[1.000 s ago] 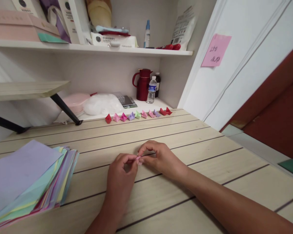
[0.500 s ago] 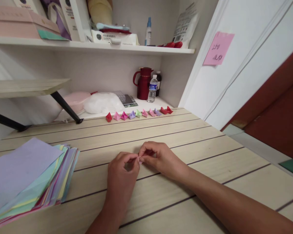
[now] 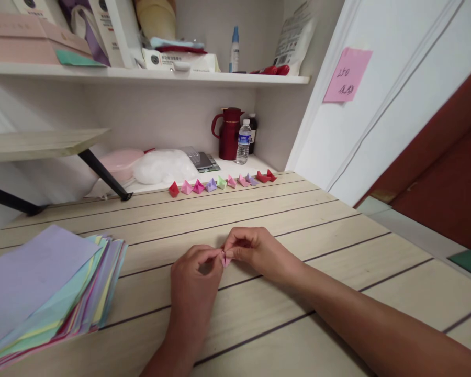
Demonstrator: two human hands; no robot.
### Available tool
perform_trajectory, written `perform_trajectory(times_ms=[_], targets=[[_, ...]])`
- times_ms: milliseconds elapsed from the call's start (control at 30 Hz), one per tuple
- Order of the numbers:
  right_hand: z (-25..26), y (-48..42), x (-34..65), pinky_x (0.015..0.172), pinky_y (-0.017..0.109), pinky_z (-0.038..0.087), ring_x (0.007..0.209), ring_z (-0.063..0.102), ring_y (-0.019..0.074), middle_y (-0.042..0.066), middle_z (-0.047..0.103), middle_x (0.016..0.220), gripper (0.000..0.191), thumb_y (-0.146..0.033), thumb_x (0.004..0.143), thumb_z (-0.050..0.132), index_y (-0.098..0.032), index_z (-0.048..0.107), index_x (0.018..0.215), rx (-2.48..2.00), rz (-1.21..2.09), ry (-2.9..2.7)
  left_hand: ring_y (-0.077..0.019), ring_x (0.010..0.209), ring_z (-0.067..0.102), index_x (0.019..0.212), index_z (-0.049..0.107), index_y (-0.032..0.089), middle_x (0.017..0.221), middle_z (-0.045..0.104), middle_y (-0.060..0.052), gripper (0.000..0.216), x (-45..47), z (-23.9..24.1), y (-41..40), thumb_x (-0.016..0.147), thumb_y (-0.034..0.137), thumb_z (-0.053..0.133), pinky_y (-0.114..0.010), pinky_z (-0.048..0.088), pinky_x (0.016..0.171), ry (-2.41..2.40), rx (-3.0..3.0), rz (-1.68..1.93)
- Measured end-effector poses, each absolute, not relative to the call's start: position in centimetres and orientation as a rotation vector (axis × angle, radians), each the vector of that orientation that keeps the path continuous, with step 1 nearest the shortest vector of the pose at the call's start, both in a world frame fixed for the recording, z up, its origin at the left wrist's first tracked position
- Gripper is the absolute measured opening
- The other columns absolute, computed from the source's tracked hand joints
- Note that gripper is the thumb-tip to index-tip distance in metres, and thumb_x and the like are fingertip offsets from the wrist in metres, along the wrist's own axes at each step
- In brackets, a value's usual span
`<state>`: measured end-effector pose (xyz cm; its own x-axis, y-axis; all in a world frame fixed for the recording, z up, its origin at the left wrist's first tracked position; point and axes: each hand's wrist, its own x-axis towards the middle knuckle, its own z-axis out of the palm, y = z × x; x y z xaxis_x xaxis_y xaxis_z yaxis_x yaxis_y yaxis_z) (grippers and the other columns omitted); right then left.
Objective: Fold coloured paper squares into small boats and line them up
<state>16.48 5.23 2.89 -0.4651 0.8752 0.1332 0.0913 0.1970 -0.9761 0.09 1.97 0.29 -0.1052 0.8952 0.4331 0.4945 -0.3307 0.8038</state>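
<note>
Between my fingertips is a small folded piece of pink paper [image 3: 225, 259], mostly covered by the fingers. My left hand [image 3: 198, 275] pinches its left side with thumb and forefinger. On the other side, my right hand [image 3: 257, 251] grips it the same way, the two sets of fingertips almost touching. Both hands are low over the middle of the wooden table [image 3: 298, 335]. Beyond them, along the table's back edge, stands a row of several small folded paper boats [image 3: 211, 184] in red, pink, purple and green.
A stack of coloured paper sheets [image 3: 35, 277] lies at the left. Behind the table, a dark red jug [image 3: 230, 136] and a water bottle [image 3: 243, 144] stand under a loaded shelf [image 3: 180, 77]. A small raised stand [image 3: 43, 145] with black legs occupies the back left.
A little more of the pink paper shows below my fingertips. Both hands keep their pinch in nearly the same place, and the camera view has shifted slightly.
</note>
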Motion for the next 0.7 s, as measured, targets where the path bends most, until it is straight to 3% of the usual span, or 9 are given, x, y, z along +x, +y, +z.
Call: perform_trajectory(times_ms=[700], targets=[[2.39, 5.77, 16.75, 0.067, 0.027, 0.043, 0.072, 0.059, 0.0158, 0.000, 0.068, 0.075, 0.008, -0.016, 0.082, 0.060, -0.018, 0.063, 0.075, -1.132, 1.147, -1.819, -0.0173, 0.080, 0.070, 0.073, 0.076, 0.029, 0.083, 0.076, 0.002, 0.015, -0.18, 0.62, 1.90, 0.077, 0.031, 0.063, -0.030, 0.052, 0.079, 1.534, 1.591, 1.346]])
